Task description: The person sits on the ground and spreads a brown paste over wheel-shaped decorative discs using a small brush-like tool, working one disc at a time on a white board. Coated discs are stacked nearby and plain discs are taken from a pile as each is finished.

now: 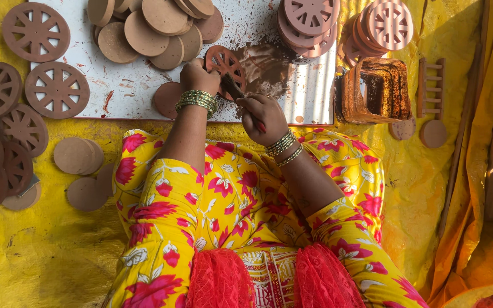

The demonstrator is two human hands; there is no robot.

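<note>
A clay wheel on the white board is steadied by the closed left hand, a tool is gripped by the right hand, and three cut wheels lie at the board's left.

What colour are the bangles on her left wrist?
Green and gold bangles, clearest in the head view.

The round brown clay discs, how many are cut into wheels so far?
Done: cut spoked clay wheels lie left, more stacked at top. In hand: left hand steadies one wheel while right hand works a dark tool. Left: plain discs piled above.
</note>
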